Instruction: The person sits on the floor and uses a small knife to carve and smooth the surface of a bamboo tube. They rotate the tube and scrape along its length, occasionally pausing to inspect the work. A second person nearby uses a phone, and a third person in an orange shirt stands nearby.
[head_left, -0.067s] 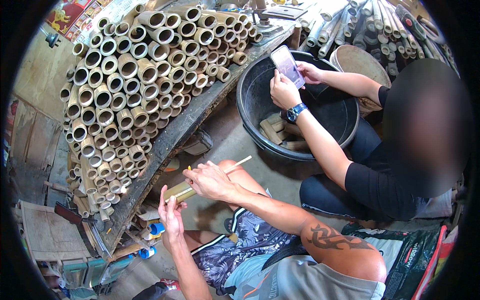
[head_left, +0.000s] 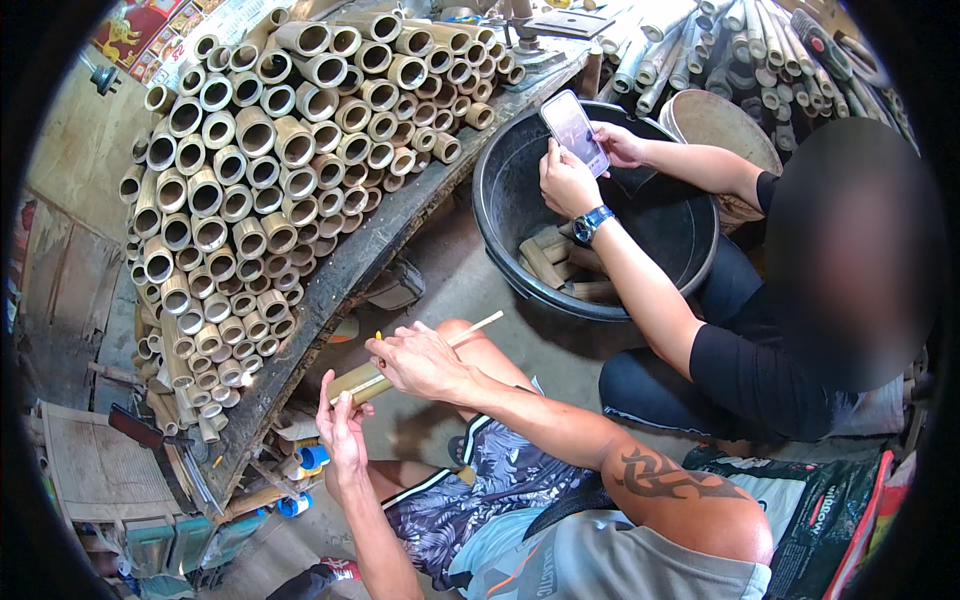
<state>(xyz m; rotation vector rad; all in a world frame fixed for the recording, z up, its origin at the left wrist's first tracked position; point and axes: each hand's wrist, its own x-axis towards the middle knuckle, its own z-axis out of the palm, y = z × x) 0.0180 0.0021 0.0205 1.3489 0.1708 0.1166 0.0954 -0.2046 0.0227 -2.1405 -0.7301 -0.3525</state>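
Note:
My left hand point(head_left: 343, 425) is closed around the near left end of a short bamboo tube point(head_left: 352, 384), thumb along its side. Over the tube's other end lies my right hand point(head_left: 420, 362), fingers bent. A thin pale bamboo strip point(head_left: 482, 327) runs lengthwise along the tube and under my right hand, its far end sticking out to the upper right. Between my right fingers shows the tip of a slim yellow thing point(head_left: 378, 336), perhaps a pencil. My right palm hides part of the tube and strip.
Cut bamboo tubes point(head_left: 255, 130) are stacked on a dark wooden bench point(head_left: 400, 215) at left. A black tub point(head_left: 490, 240) holds several bamboo pieces. Beside it, another person in black point(head_left: 740, 350) holds a phone point(head_left: 575, 132) over the tub. Long poles point(head_left: 760, 45) lie behind.

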